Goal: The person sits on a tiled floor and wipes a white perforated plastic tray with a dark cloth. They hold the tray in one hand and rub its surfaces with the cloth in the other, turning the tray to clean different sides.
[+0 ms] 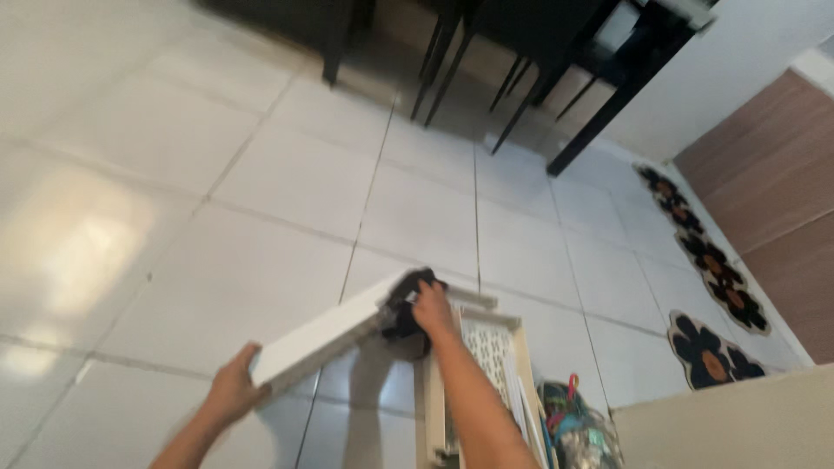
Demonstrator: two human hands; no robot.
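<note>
Gripping the near end of a long white board (326, 334), the left hand (233, 386) wraps its lower corner at about seven o'clock, while the right hand (432, 308) presses a dark cloth (408, 308) onto the far end, fingers closed over it. Its long axis runs from seven toward one o'clock, tilted up, above a cream slatted rack (486, 347). At five o'clock lies a clear bag of colourful items (578, 430), cut off by the frame. Flower-shaped mats (708, 260) line the tiled floor (287, 182) at three o'clock; dark chair legs (521, 87) stand at twelve.
</note>
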